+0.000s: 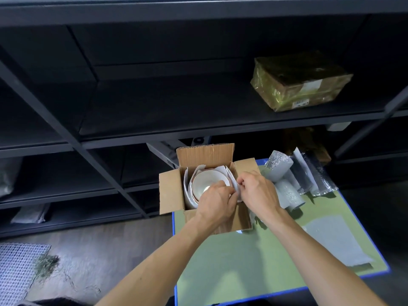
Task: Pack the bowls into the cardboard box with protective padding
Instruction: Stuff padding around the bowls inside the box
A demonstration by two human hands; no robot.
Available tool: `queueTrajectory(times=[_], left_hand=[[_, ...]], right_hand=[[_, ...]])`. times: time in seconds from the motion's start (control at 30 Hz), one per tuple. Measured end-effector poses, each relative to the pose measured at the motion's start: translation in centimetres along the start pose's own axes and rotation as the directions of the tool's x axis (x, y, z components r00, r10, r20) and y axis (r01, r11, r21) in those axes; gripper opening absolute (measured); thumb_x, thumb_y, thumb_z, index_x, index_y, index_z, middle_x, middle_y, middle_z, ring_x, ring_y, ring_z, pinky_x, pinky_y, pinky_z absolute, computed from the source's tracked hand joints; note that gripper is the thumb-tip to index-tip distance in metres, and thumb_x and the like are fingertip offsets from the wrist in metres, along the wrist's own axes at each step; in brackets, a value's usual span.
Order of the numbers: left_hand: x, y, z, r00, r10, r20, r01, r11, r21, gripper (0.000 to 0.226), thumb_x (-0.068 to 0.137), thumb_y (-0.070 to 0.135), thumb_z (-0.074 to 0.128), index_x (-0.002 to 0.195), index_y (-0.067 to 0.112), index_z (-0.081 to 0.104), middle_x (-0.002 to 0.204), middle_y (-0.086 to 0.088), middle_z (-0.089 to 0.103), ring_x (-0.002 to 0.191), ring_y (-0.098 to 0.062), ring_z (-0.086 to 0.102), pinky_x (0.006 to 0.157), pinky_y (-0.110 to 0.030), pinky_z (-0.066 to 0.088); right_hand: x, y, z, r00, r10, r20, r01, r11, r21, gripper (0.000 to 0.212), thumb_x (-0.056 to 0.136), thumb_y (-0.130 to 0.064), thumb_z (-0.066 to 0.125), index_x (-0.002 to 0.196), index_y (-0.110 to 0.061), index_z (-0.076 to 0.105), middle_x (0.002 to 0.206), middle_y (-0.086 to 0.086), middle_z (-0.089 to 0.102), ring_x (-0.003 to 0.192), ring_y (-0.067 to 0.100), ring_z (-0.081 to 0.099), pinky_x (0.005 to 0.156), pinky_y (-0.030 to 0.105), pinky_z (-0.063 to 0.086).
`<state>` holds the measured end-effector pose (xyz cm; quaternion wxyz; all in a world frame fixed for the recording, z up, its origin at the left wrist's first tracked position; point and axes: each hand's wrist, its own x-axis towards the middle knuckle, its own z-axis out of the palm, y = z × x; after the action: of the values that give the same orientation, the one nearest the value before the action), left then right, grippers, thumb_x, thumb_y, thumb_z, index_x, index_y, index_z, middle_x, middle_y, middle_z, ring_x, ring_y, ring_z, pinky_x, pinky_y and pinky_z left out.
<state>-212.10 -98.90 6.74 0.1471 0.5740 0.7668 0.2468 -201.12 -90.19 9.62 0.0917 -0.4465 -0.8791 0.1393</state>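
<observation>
Cardboard box sits open on the green table, flaps spread. Inside it stand white bowls with a reddish rim (stacked, it seems), ringed by white padding. Both hands meet at the right inner wall: the left hand and the right hand each pinch the padding's edge just beside the bowls. Silvery foil rolls lie on the table right of the flaps — touching one another. A wrapped parcel rests on the dark shelf.
</observation>
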Motion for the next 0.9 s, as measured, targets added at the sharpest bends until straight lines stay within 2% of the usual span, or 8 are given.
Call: queueTrajectory(times=[0.1, 0.2, 0.33, 0.47, 0.53, 0.63, 0.73, 0.9], left_hand=[[-0.5, -0.1, -0.1, 1.000, -0.001, -0.019, 0.001, 1.000, -0.013, 0.027, 0.095, 0.032, 0.052, 0.086, 0.013, 0.068, 0.082, -0.011, 0.057, 0.076, -0.030, 0.054, 0.061, -0.039, 0.043], [-1.0, -0.3, -0.4, 0.999, 0.003, -0.039, -0.004, 1.000, -0.010, 0.023, 0.095, 0.031, 0.053, 0.092, 0.016, 0.070, 0.086, -0.007, 0.059, 0.080, -0.028, 0.057, 0.060, -0.035, 0.041], [-1.7, -1.1, -1.9, 0.995, -0.011, -0.098, 0.012, 1.000, 0.006, 0.020, 0.095, 0.029, 0.050, 0.090, 0.017, 0.066, 0.087, -0.001, 0.057, 0.081, -0.025, 0.057, 0.060, -0.035, 0.041], [-2.5, -3.7, -3.9, 0.982, -0.075, -0.175, 0.078, 0.997, 0.007, 0.013, 0.092, 0.020, 0.054, 0.089, 0.013, 0.064, 0.090, -0.005, 0.059, 0.086, -0.028, 0.059, 0.073, -0.040, 0.051], [-3.0, -4.7, -4.8, 0.974, -0.131, -0.187, 0.138, 0.990, 0.023, 0.010, 0.094, 0.020, 0.054, 0.095, 0.014, 0.062, 0.098, -0.006, 0.060, 0.090, -0.029, 0.060, 0.065, -0.036, 0.045], [-3.7, -5.6, -5.7, 0.959, -0.214, -0.185, 0.226, 0.973, 0.045, 0.007, 0.095, 0.019, 0.049, 0.094, 0.017, 0.055, 0.090, -0.003, 0.058, 0.072, -0.025, 0.054, 0.053, -0.034, 0.037], [-4.2, -6.1, -5.8, 0.958, -0.235, -0.161, 0.243, 0.970, 0.026, 0.006, 0.094, 0.018, 0.049, 0.090, 0.018, 0.053, 0.087, -0.001, 0.055, 0.069, -0.025, 0.051, 0.052, -0.037, 0.041], [-4.4, -6.2, -5.9, 0.964, -0.213, -0.159, 0.219, 0.976, 0.019, 0.008, 0.096, 0.025, 0.050, 0.090, 0.022, 0.055, 0.086, 0.004, 0.056, 0.071, -0.020, 0.053, 0.051, -0.031, 0.032]], right_hand=[[-0.6, 0.0, 0.6, 1.000, -0.009, -0.021, 0.008, 1.000, -0.002, 0.012, 0.084, -0.010, 0.063, 0.094, -0.016, 0.066, 0.099, 0.003, 0.056, 0.084, 0.033, 0.060, 0.063, 0.034, 0.037], [-0.6, -0.1, 0.6, 0.999, -0.026, -0.042, 0.026, 1.000, -0.007, 0.011, 0.087, -0.015, 0.063, 0.098, -0.016, 0.064, 0.099, 0.003, 0.056, 0.085, 0.033, 0.061, 0.065, 0.036, 0.040], [-0.7, 0.0, 0.4, 0.996, -0.047, -0.077, 0.045, 0.999, -0.019, 0.010, 0.092, -0.026, 0.062, 0.099, -0.019, 0.060, 0.097, 0.001, 0.057, 0.083, 0.029, 0.062, 0.065, 0.037, 0.046], [-1.2, 0.2, 0.8, 0.997, -0.047, -0.065, 0.045, 0.998, -0.034, 0.012, 0.088, -0.018, 0.068, 0.098, -0.016, 0.061, 0.098, 0.003, 0.058, 0.081, 0.030, 0.061, 0.065, 0.036, 0.046], [-1.2, 0.2, 1.2, 0.996, -0.045, -0.079, 0.042, 0.999, -0.032, 0.012, 0.086, -0.012, 0.069, 0.095, -0.014, 0.062, 0.096, 0.003, 0.059, 0.080, 0.030, 0.060, 0.063, 0.034, 0.041], [-1.1, -0.2, 1.8, 0.996, -0.035, -0.078, 0.031, 0.998, -0.050, 0.011, 0.086, -0.009, 0.066, 0.092, -0.015, 0.060, 0.092, 0.002, 0.058, 0.083, 0.031, 0.059, 0.062, 0.036, 0.043], [-1.2, -0.4, 2.1, 0.995, -0.032, -0.095, 0.027, 0.998, -0.050, 0.010, 0.086, -0.009, 0.065, 0.093, -0.014, 0.061, 0.092, 0.004, 0.058, 0.083, 0.032, 0.059, 0.061, 0.037, 0.045], [-2.0, -0.4, 1.5, 0.988, -0.056, -0.142, 0.051, 0.998, -0.044, 0.012, 0.090, -0.018, 0.068, 0.097, -0.012, 0.060, 0.087, 0.004, 0.058, 0.071, 0.031, 0.057, 0.058, 0.033, 0.038]])
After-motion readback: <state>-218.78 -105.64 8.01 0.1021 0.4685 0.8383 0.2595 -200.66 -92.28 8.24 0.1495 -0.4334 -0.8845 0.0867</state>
